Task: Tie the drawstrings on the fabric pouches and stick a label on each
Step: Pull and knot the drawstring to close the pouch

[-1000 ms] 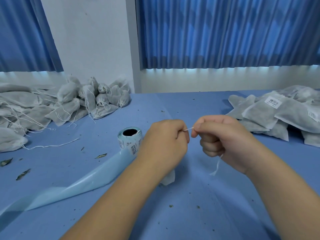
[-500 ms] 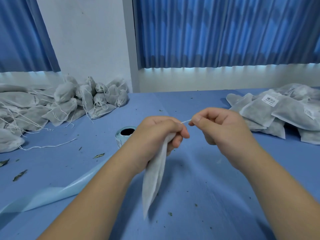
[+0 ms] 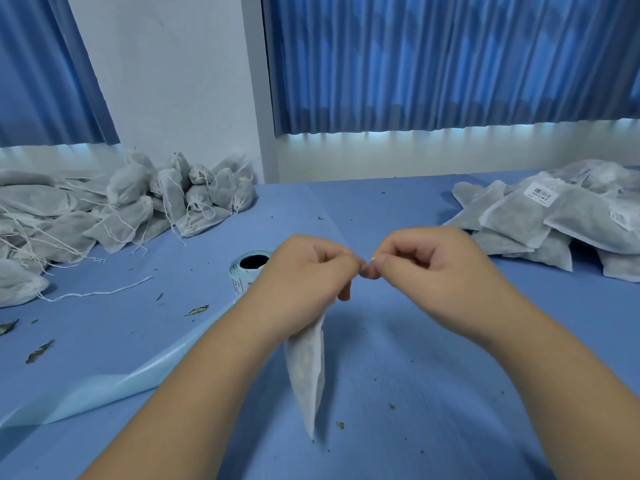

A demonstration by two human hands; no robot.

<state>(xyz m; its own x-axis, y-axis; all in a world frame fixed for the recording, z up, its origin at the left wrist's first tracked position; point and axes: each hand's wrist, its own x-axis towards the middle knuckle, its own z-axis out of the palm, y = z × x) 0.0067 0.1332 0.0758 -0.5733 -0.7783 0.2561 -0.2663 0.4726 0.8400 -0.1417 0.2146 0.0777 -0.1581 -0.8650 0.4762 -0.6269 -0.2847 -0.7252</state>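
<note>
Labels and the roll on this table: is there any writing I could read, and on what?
Nothing reads clearly.
Label on the right pile: barcode and dark characters, too blurred.
Second label at the right edge: too blurred.
Label roll: print on its side, too small.
Held pouch in the left hand: no print shows.

- Light: cool, even daylight; a bright strip glows beneath the curtains [image 3: 450, 64].
- Shadows: soft, faint, on the table [image 3: 398, 209] below the pouch [image 3: 306, 368].
- Blur: slight smear at the pouch's lower tip.
- Distortion: wide-angle bowing at the edges; vertical lines lean inward.
</note>
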